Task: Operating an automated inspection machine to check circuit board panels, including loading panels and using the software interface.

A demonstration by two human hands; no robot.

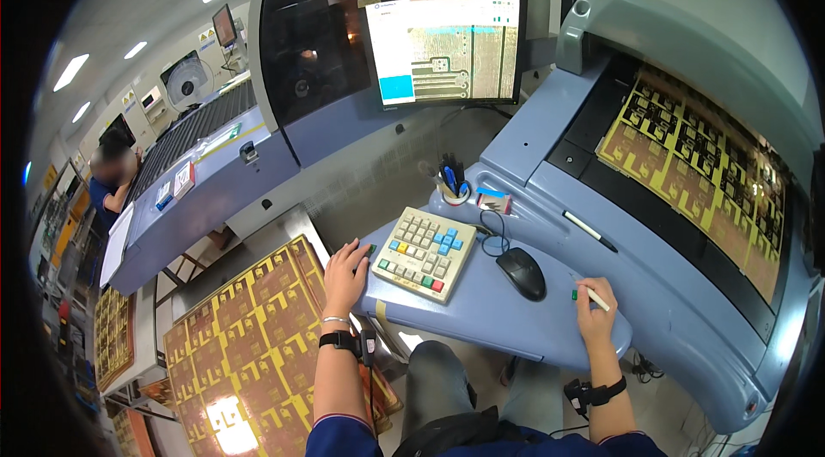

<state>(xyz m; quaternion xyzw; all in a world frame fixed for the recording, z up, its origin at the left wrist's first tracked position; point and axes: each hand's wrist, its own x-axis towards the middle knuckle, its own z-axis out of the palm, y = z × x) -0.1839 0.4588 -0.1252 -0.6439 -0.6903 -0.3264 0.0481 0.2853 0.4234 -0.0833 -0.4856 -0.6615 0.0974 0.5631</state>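
My left hand [345, 278] lies at the left edge of the blue console shelf [507, 332], fingers stretched out and holding nothing. Its fingertips are close to a small green button [371, 250] and the beige keypad [424, 254]. Over the shelf's right end, my right hand [596, 312] is closed around a white pen [595, 297]. A second green button [574, 294] sits just left of those fingers. Between the hands lies a black mouse [521, 274]. Both wrists wear black straps with cords.
A monitor [447, 53] shows a magnified circuit pattern. To the right, a copper-and-yellow circuit panel [687, 160] lies on the machine bed. More panels [249, 328] are stacked at left. A pen cup [454, 189] and a marker [589, 231] stand behind the shelf. Another person [110, 182] works far left.
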